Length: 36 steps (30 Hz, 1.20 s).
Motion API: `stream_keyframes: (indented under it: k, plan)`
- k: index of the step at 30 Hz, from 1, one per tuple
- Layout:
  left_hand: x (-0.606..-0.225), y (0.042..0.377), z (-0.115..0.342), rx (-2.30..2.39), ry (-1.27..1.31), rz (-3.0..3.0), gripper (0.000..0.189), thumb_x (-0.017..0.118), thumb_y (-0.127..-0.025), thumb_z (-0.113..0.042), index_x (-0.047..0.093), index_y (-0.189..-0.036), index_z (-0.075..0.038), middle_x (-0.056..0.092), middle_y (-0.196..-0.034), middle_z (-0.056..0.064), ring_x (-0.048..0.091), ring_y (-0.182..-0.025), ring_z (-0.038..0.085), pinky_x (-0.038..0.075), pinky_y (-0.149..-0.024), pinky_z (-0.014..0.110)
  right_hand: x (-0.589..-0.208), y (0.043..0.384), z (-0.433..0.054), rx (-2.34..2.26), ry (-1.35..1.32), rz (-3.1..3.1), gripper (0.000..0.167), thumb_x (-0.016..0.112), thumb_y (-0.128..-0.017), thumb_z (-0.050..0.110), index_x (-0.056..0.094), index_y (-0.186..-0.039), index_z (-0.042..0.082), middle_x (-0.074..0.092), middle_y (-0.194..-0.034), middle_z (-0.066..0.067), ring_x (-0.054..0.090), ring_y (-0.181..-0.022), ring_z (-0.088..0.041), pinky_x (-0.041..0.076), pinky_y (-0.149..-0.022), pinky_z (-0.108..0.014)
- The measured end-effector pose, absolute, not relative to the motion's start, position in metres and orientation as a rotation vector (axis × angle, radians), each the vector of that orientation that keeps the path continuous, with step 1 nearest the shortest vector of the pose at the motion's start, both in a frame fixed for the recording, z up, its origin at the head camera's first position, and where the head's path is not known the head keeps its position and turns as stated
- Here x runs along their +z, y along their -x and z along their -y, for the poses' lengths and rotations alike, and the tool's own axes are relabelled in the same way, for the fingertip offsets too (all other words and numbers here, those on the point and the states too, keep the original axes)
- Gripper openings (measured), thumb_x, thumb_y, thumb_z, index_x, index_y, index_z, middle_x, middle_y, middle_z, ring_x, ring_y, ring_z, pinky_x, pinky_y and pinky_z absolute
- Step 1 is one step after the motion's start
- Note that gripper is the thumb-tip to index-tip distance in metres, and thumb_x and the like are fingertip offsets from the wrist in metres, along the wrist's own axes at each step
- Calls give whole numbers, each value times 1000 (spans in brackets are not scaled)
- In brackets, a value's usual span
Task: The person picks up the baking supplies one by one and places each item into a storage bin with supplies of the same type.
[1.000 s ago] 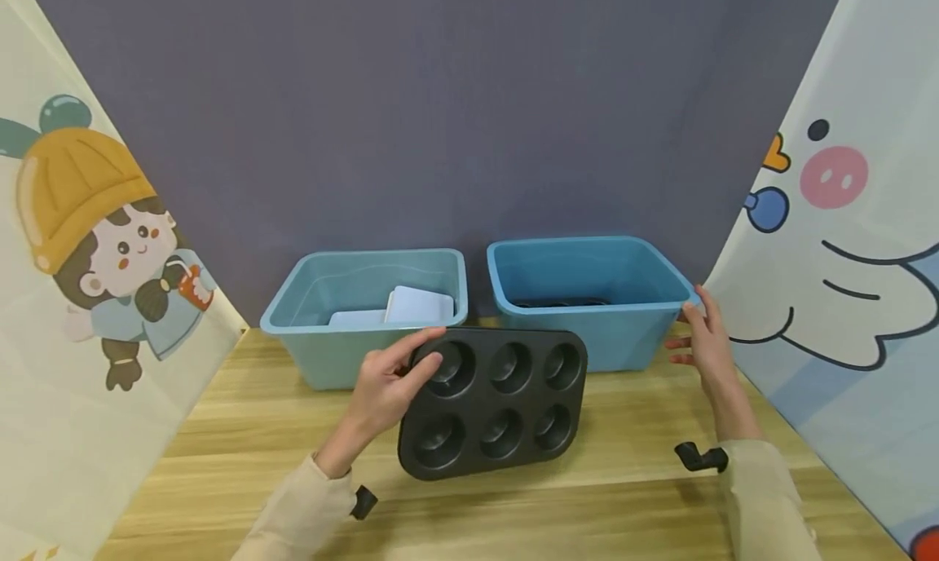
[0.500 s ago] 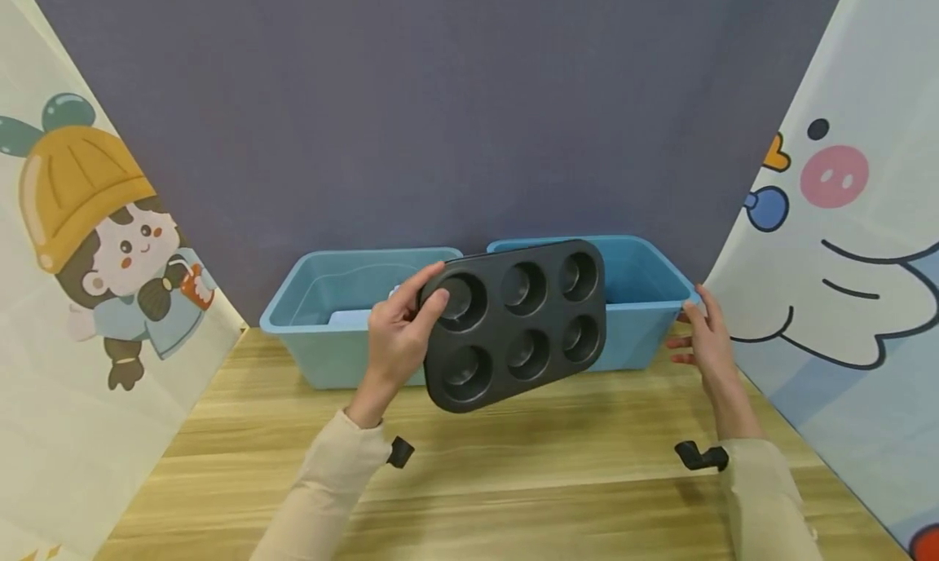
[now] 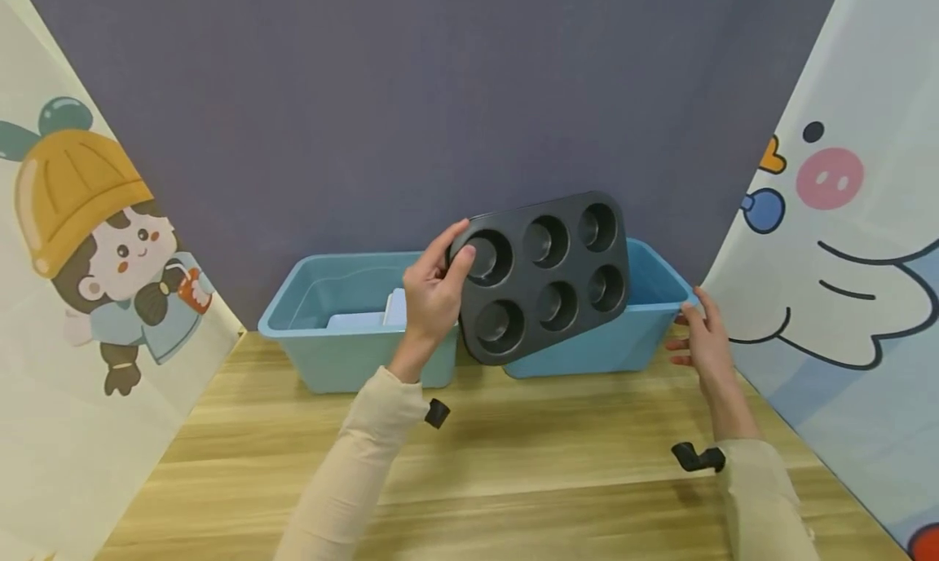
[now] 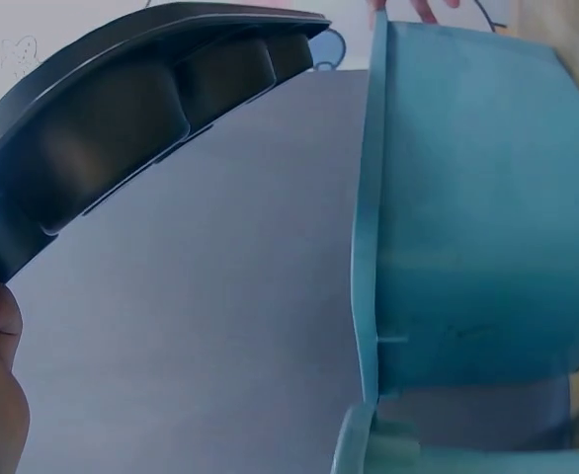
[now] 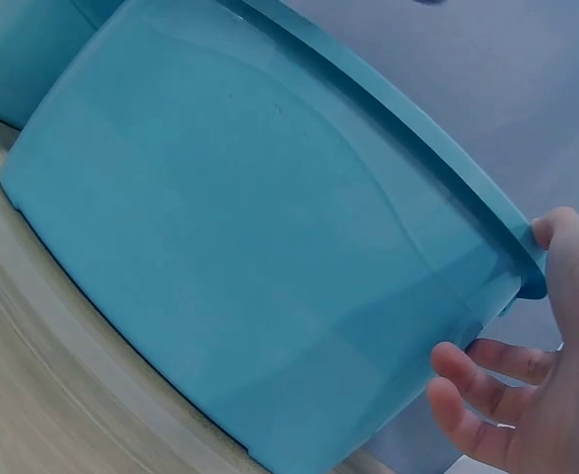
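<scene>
My left hand (image 3: 431, 296) grips the left end of a dark grey muffin pan (image 3: 524, 282), thumb on its cup side and fingers behind. The pan is tilted with its several cups facing me, raised in front of and above the right-hand blue plastic bin (image 3: 594, 345), covering much of its opening. In the left wrist view the underside of the pan (image 4: 102, 138) shows over the bin's rim level. My right hand (image 3: 707, 345) holds the bin's right front corner. The right wrist view shows a fingertip over the rim and other fingers curled below it, beside the wall.
A second, paler blue-green bin (image 3: 330, 361) stands to the left, with pale rectangular pieces (image 3: 355, 321) inside. Both bins rest on a wood-grain table (image 3: 557, 479) against a dark grey backdrop (image 3: 367, 121). Printed cartoon panels (image 3: 844, 300) flank the table.
The left hand has lifted the muffin pan up and to the right, from in front of the bins to over the right one, tilting it more. The right hand has stayed at the bin's corner.
</scene>
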State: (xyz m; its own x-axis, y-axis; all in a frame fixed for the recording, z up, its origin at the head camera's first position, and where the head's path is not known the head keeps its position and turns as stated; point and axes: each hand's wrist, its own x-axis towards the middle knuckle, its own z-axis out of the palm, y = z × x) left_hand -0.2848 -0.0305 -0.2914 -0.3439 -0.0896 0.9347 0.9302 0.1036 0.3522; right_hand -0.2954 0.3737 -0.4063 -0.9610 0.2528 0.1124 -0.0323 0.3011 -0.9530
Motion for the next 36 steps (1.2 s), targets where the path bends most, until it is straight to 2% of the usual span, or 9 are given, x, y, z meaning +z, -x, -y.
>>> stream_keyframes:
  k: [6,13,16,19,25,27,29,32,36]
  plan:
    - [-289,306,10,-1465,779,1525,33,63,-97,-11,65,-130,-7,34,-53,0,24,-43,9,22,-42,26,-409,294,-374,1694,231,2330,64,32,-101,60,8,-158,43,48,-120,0,65,-70,-11,58,-61,-37]
    - [-282,323,-11,-1506,740,1566,34,60,-99,-18,63,-133,-9,35,-54,1,26,-43,11,23,-43,26,-410,293,-373,1681,247,2321,63,32,-100,61,9,-157,46,48,-116,4,65,-69,-10,57,-59,-35]
    - [-278,328,-19,-1485,745,1585,35,59,-100,-18,62,-134,-11,35,-53,2,25,-42,11,22,-41,26,-410,293,-373,1673,240,2323,65,32,-100,62,9,-158,44,48,-119,1,65,-70,-12,57,-60,-36]
    - [-275,332,-24,-1417,781,1584,35,59,-100,-15,62,-133,-8,35,-52,3,25,-42,10,23,-42,26,-410,293,-373,1662,240,2326,66,32,-100,63,9,-158,43,48,-121,-1,65,-71,-13,57,-60,-37]
    - [-272,344,-27,-1192,883,1519,35,61,-96,-5,61,-131,-1,41,-52,8,26,-43,9,25,-44,25,-408,293,-371,1663,234,2324,64,34,-100,62,10,-157,45,48,-115,6,64,-69,-12,56,-58,-35]
    - [-272,347,-27,-1061,937,1499,36,62,-94,-2,60,-130,1,58,-63,11,27,-41,9,28,-43,25,-408,294,-372,1665,227,2327,64,34,-100,61,10,-157,45,48,-115,6,64,-68,-11,56,-58,-34]
    - [-274,348,-28,-905,1001,1475,39,64,-92,0,59,-130,3,71,-84,15,29,-39,11,31,-43,25,-409,295,-373,1668,225,2326,63,34,-101,60,9,-157,45,48,-116,6,63,-67,-9,56,-57,-33]
    - [-276,350,-32,-721,1073,1440,41,67,-89,1,59,-130,5,71,-116,19,33,-38,12,35,-43,25,-410,296,-375,1672,226,2320,64,34,-101,59,9,-158,43,48,-116,5,63,-66,-8,56,-56,-33]
    - [-280,352,-37,-668,1098,1449,41,68,-89,1,60,-129,4,71,-117,17,37,-40,13,36,-44,24,-410,295,-375,1666,222,2316,64,34,-101,60,10,-157,44,49,-114,7,65,-69,-11,56,-57,-33]
